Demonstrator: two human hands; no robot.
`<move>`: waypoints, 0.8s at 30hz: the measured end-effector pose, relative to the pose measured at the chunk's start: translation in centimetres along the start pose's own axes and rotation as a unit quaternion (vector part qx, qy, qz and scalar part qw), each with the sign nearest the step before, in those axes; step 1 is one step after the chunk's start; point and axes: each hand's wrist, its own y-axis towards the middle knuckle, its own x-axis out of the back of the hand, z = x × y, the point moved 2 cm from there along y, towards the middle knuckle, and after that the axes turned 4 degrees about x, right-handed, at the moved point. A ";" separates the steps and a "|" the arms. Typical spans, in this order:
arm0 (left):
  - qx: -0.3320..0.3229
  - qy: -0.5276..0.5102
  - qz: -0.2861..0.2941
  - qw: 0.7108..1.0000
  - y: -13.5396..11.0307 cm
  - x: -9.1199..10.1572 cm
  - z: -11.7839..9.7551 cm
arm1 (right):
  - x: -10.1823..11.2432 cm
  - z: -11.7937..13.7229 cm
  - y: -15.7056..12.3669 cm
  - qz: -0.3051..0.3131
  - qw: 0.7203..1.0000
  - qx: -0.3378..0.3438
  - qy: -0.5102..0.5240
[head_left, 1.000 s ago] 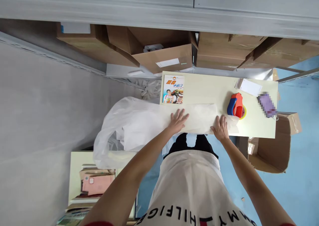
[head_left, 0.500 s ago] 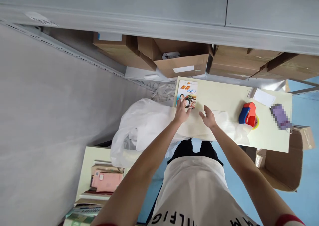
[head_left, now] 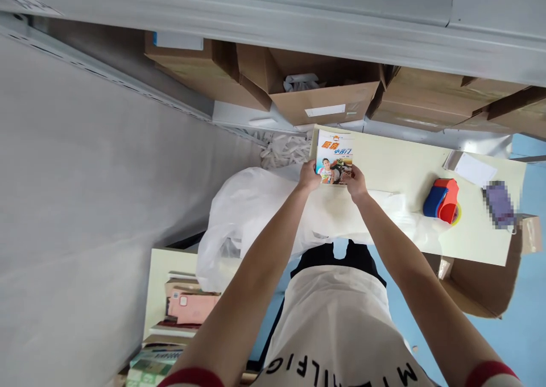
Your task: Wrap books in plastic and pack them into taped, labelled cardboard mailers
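Note:
A small book point(head_left: 335, 155) with orange and blue lettering and food pictures on its cover is at the left end of the cream table point(head_left: 390, 159), cover up. My left hand point(head_left: 310, 176) grips its lower left edge, and my right hand point(head_left: 355, 181) grips the lower right corner. Fingers of both hands curl partly out of sight beneath the book. Whether it still touches the tabletop, I cannot tell. Translucent white plastic sheeting point(head_left: 251, 199) drapes over the table's near edge, under my forearms.
A red and blue tape dispenser point(head_left: 446, 201), a white paper stack point(head_left: 475, 168) and a blurred purple phone point(head_left: 499, 204) lie on the right. Cardboard boxes point(head_left: 328, 105) line the shelf behind. Stacked books point(head_left: 191, 307) sit lower left; an open carton point(head_left: 482, 284) stands lower right.
My left hand has gone from lying on the cover to gripping the left edge. My right hand has moved in from beside the book and closed on its right corner. The view has shifted slightly.

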 end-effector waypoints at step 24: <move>-0.046 0.017 0.186 0.981 -16.7 -12.8 0.1 | 19.9 -2.3 -15.3 -0.147 0.987 -0.007 -0.071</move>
